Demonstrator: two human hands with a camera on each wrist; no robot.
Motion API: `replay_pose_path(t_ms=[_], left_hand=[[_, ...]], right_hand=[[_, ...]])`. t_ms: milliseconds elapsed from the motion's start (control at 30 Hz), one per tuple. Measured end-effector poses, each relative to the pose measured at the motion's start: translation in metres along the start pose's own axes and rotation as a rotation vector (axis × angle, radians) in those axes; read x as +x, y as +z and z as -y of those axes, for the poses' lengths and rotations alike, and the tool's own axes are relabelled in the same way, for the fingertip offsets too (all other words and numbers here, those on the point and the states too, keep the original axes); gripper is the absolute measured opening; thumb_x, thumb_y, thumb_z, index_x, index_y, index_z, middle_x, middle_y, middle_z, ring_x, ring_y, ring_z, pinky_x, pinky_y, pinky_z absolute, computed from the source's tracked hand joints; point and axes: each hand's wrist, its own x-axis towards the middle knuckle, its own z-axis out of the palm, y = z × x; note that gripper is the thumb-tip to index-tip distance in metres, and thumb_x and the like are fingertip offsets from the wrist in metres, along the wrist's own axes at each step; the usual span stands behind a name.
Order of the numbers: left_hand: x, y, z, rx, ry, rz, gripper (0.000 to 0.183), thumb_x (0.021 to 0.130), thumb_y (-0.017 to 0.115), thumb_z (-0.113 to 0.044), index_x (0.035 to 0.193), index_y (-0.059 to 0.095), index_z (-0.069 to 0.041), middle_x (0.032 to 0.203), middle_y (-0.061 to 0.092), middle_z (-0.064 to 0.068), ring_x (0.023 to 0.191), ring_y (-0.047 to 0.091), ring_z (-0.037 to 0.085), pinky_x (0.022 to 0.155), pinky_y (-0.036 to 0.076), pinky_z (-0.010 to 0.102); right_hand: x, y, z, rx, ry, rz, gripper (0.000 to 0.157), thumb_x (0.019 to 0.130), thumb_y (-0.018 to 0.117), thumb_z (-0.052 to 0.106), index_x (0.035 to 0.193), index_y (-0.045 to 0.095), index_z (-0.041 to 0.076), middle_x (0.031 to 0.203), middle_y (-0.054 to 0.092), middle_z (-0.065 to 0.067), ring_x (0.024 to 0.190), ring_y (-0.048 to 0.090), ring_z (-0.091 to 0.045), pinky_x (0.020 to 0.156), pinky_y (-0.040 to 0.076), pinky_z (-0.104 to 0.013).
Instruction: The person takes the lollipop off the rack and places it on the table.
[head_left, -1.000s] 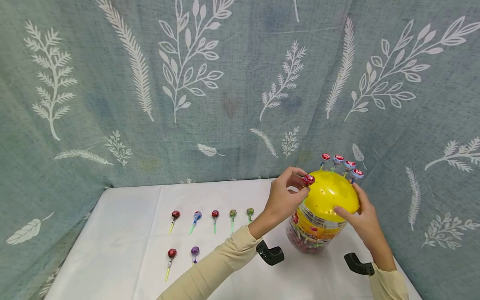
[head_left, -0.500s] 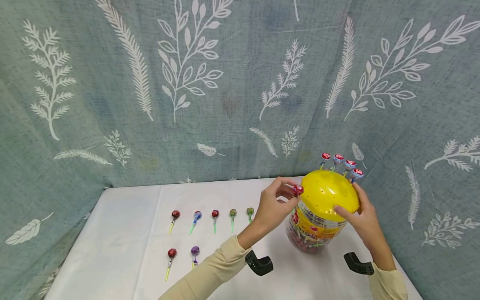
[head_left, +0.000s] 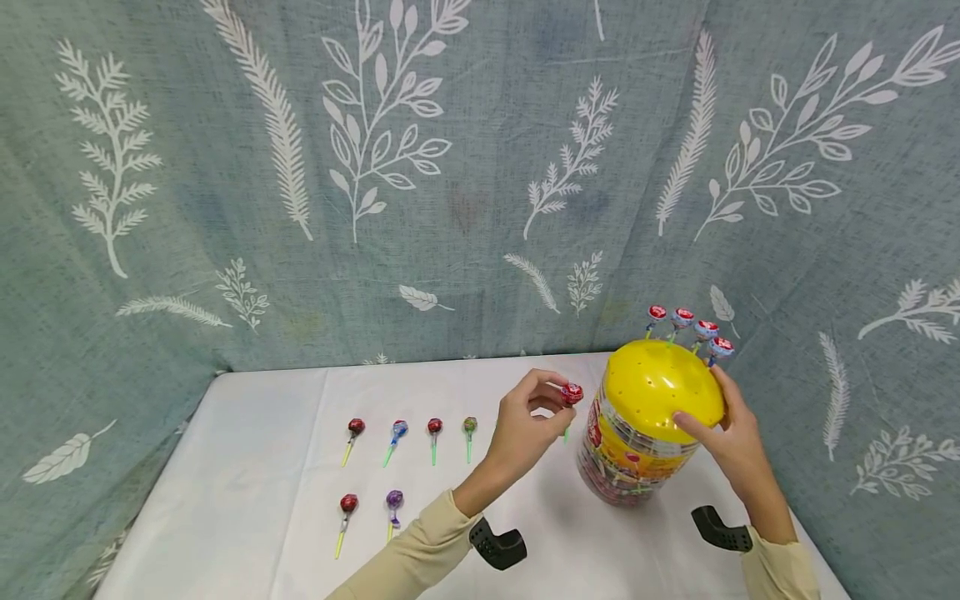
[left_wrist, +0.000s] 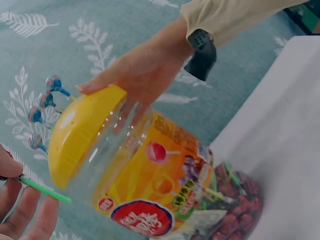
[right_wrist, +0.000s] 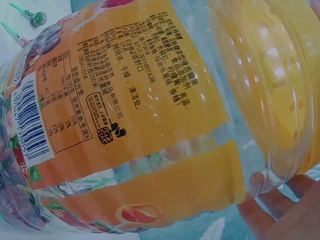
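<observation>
The left grip [head_left: 525, 425] pinches a red lollipop [head_left: 572, 394] by its wrapped head, beside the jar [head_left: 633, 462]; light and stiff, I'd guess, slippery-wrapped, best held just under the head. The right grip [head_left: 733, 437] clasps the jar near its lid [head_left: 663, 383].

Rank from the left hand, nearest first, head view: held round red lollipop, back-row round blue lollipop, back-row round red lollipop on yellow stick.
1. Held red lollipop: pinched by the left hand.
2. Blue lollipop: left of that hand.
3. Yellow-stick red lollipop: back row's left end.
</observation>
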Motion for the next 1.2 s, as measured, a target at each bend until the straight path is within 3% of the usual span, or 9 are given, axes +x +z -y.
replay_pose_path(t_ms=[267,500,733,933,1200], left_hand=[[-0.013,-0.010,0.010,0.016,-0.036,-0.019,0.028,0.082,0.065,0.006,0.109,0.057,0.003,0.091,0.064,0.018,0.081,0.061,0.030,0.067,0.053,0.025],[-0.022,-0.018,0.018,0.014,-0.085,-0.029,0.029,0.081,0.066,0.006,0.109,0.058,0.001,0.091,0.064,0.017,0.081,0.061,0.029,0.059,0.052,0.023],[-0.033,-0.025,0.024,0.031,-0.141,-0.050,0.030,0.081,0.067,0.005,0.109,0.058,-0.001,0.092,0.064,0.015,0.081,0.061,0.027,0.062,0.053,0.025],[-0.041,-0.032,0.029,0.042,-0.200,-0.076,0.030,0.081,0.067,0.004,0.110,0.058,0.000,0.091,0.062,0.016,0.081,0.062,0.025,0.059,0.053,0.026],[-0.051,-0.041,0.040,0.017,-0.223,-0.092,0.031,0.080,0.066,0.007,0.109,0.058,0.001,0.093,0.061,0.019,0.081,0.062,0.029,0.059,0.056,0.032]], right_hand=[[-0.001,0.000,0.001,-0.005,-0.004,-0.008,0.088,0.090,0.065,0.024,0.153,0.004,0.018,0.149,0.025,-0.019,0.123,0.037,-0.035,0.082,0.041,-0.016],[-0.001,0.000,0.001,0.000,-0.011,-0.018,0.087,0.090,0.065,0.024,0.153,0.006,0.018,0.147,0.027,-0.019,0.120,0.038,-0.033,0.078,0.039,-0.009],[0.000,0.000,0.000,-0.010,0.003,-0.018,0.088,0.090,0.065,0.025,0.153,0.005,0.019,0.149,0.026,-0.017,0.122,0.037,-0.033,0.083,0.042,-0.017],[0.000,0.000,0.001,-0.005,0.012,-0.016,0.088,0.090,0.065,0.025,0.153,0.005,0.020,0.149,0.026,-0.017,0.123,0.037,-0.033,0.084,0.042,-0.017],[0.000,0.000,0.001,-0.001,0.012,-0.015,0.088,0.090,0.066,0.026,0.153,0.005,0.020,0.150,0.025,-0.017,0.124,0.036,-0.034,0.084,0.041,-0.017]])
